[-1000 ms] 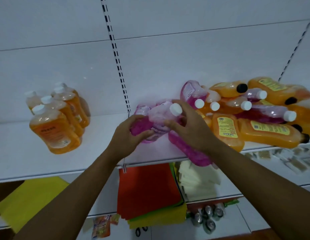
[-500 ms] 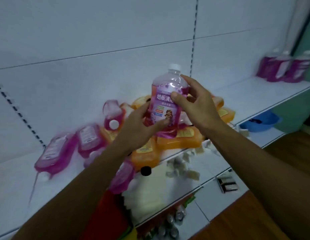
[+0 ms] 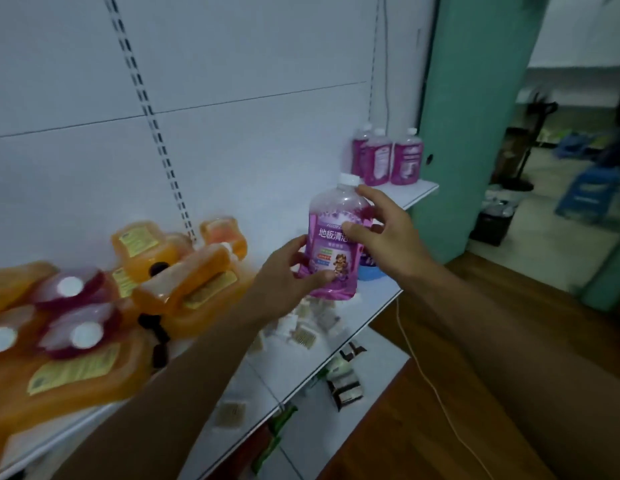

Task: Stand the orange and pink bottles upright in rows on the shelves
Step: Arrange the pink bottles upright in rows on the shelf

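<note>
Pink bottle (image 3: 332, 251) upright in mid-air above the shelf (image 3: 377, 299), gripped low by left hand (image 3: 284, 275) and pinched near the shoulder by right hand (image 3: 388, 233); three pink bottles (image 3: 388, 157) standing beyond, blurred heap of orange bottles (image 3: 183, 271) lying left, count unclear.

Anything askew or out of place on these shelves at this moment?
Yes: the orange bottles and several pink ones lie toppled in a heap at the shelf's left, unlike the three pink bottles standing upright at the far right.
</note>
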Demonstrator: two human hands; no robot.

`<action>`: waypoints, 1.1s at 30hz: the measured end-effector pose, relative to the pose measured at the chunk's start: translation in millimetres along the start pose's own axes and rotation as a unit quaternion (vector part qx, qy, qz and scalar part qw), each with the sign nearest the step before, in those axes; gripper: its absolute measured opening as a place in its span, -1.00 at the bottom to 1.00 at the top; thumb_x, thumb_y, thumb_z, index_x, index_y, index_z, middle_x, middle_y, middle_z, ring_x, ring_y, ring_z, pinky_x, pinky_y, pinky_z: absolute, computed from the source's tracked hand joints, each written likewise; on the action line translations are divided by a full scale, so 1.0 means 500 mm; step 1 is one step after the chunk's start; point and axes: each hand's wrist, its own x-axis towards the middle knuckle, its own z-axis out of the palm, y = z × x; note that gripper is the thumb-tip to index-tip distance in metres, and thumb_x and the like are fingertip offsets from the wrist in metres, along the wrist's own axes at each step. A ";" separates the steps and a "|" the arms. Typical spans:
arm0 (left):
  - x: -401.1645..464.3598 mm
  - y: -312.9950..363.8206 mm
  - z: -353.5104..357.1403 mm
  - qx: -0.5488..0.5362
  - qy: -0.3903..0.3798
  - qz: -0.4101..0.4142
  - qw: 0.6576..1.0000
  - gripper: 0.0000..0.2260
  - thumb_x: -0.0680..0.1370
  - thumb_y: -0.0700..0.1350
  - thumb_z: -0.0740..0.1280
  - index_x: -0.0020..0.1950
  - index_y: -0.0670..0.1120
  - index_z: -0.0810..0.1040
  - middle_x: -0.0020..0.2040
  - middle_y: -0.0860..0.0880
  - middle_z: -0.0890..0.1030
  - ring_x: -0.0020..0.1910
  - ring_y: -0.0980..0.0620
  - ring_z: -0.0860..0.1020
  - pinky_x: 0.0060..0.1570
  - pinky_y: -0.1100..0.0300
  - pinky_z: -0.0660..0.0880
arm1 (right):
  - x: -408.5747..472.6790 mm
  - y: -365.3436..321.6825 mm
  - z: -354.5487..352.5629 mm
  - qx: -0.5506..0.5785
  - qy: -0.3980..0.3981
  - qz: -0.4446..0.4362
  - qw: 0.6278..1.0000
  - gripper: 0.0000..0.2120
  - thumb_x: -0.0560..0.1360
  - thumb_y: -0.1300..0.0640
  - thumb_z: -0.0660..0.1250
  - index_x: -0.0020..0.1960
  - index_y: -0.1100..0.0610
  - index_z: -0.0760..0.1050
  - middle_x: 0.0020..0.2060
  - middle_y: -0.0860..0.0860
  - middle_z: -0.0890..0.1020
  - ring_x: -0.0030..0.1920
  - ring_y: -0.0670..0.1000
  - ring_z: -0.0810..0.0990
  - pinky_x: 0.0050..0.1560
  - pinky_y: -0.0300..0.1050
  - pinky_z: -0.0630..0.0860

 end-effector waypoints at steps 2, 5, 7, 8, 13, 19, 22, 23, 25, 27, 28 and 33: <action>0.071 -0.015 0.054 -0.015 -0.013 -0.001 1.000 -0.58 0.44 -0.11 0.49 0.23 0.10 0.44 0.06 0.10 0.63 0.00 0.14 0.62 -0.09 0.28 0.59 | 0.039 0.042 -0.056 -0.003 0.010 0.009 1.000 -0.51 0.51 0.27 0.38 0.37 -0.01 0.36 0.01 -0.16 0.53 -0.10 -0.25 0.59 -0.21 -0.37 0.55; 0.186 -0.046 0.115 -0.022 -0.040 -0.006 0.999 -0.56 0.43 -0.08 0.49 0.27 0.04 0.46 0.08 0.06 0.64 0.02 0.07 0.64 -0.01 0.18 0.61 | 0.115 0.111 -0.122 -0.026 0.028 0.017 0.999 -0.49 0.51 0.27 0.39 0.40 0.04 0.34 0.12 -0.03 0.55 0.00 -0.16 0.59 -0.18 -0.36 0.56; 0.271 -0.069 0.151 -0.030 -0.049 -0.008 0.998 -0.54 0.42 -0.04 0.52 0.27 0.02 0.47 0.09 0.02 0.65 0.03 0.01 0.65 0.06 0.05 0.61 | 0.178 0.160 -0.160 -0.040 0.038 0.018 0.998 -0.47 0.50 0.25 0.40 0.40 0.03 0.34 0.20 0.02 0.54 0.05 -0.13 0.58 -0.10 -0.30 0.58; 0.316 -0.083 0.168 -0.033 -0.052 -0.007 0.998 -0.52 0.40 -0.01 0.52 0.28 0.02 0.47 0.10 0.01 0.65 0.05 0.00 0.65 0.09 0.00 0.60 | 0.212 0.183 -0.178 -0.039 0.043 0.020 0.998 -0.46 0.49 0.25 0.41 0.41 0.03 0.34 0.21 0.02 0.53 0.06 -0.15 0.57 -0.08 -0.30 0.57; 0.556 -0.153 0.230 -0.038 -0.040 0.006 0.998 -0.47 0.36 0.09 0.50 0.28 0.00 0.50 0.09 0.02 0.67 0.04 0.02 0.65 0.12 -0.01 0.58 | 0.416 0.289 -0.247 -0.086 0.062 0.005 0.994 -0.44 0.47 0.12 0.45 0.41 -0.02 0.34 0.24 -0.06 0.50 0.16 -0.05 0.56 0.10 -0.17 0.57; 0.801 -0.235 0.258 -0.050 0.004 -0.030 0.998 -0.52 0.40 -0.16 0.53 0.29 -0.10 0.50 0.07 0.02 0.65 -0.02 0.10 0.65 0.02 0.27 0.59 | 0.640 0.389 -0.291 -0.111 0.036 0.015 0.993 -0.43 0.47 0.15 0.45 0.43 -0.01 0.35 0.23 -0.01 0.55 0.16 -0.07 0.57 0.16 -0.12 0.56; 0.876 -0.264 0.275 -0.083 0.039 -0.055 0.994 -0.53 0.37 -0.24 0.54 0.24 -0.10 0.50 0.03 0.01 0.57 -0.04 0.06 0.63 -0.09 0.31 0.59 | 0.713 0.432 -0.296 -0.128 0.015 0.015 0.991 -0.41 0.48 0.19 0.43 0.45 0.00 0.33 0.28 0.01 0.52 0.22 -0.02 0.54 0.23 0.02 0.54; 0.895 -0.272 0.280 -0.073 0.052 -0.052 0.995 -0.54 0.37 -0.25 0.54 0.23 -0.11 0.51 0.01 0.03 0.53 -0.06 0.07 0.62 -0.12 0.34 0.58 | 0.731 0.444 -0.296 -0.139 0.014 0.014 0.990 -0.41 0.48 0.20 0.42 0.45 0.01 0.32 0.28 0.01 0.51 0.24 -0.01 0.53 0.25 0.07 0.52; 0.925 -0.290 0.289 -0.072 0.069 -0.049 0.994 -0.55 0.37 -0.28 0.53 0.23 -0.15 0.52 -0.01 0.05 0.49 -0.12 0.13 0.61 -0.19 0.40 0.55 | 0.758 0.465 -0.297 -0.150 0.014 0.002 0.989 -0.43 0.49 0.21 0.41 0.45 0.04 0.32 0.29 0.02 0.51 0.26 0.00 0.51 0.28 0.10 0.49; 0.946 -0.302 0.295 -0.072 0.086 -0.046 0.993 -0.55 0.35 -0.26 0.55 0.19 -0.10 0.53 0.00 0.02 0.51 -0.10 0.11 0.62 -0.16 0.34 0.57 | 0.774 0.480 -0.298 -0.159 0.018 -0.008 0.987 -0.44 0.50 0.19 0.40 0.45 0.06 0.32 0.29 0.03 0.51 0.27 0.00 0.50 0.30 0.10 0.47; 0.954 -0.307 0.297 -0.063 0.093 -0.043 0.993 -0.55 0.34 -0.24 0.56 0.17 -0.05 0.52 0.01 0.01 0.52 -0.07 0.08 0.62 -0.12 0.29 0.60 | 0.781 0.488 -0.300 -0.160 0.020 -0.015 0.987 -0.45 0.51 0.18 0.40 0.45 0.05 0.31 0.30 0.03 0.50 0.27 0.00 0.50 0.31 0.10 0.46; 0.963 -0.314 0.298 -0.010 0.074 -0.044 0.996 -0.50 0.36 -0.16 0.56 0.25 -0.08 0.50 0.09 -0.04 0.52 0.00 0.04 0.60 -0.04 0.33 0.59 | 0.788 0.504 -0.300 -0.166 0.018 -0.030 0.985 -0.44 0.53 0.12 0.37 0.46 -0.02 0.25 0.33 -0.05 0.47 0.30 -0.08 0.47 0.32 0.03 0.46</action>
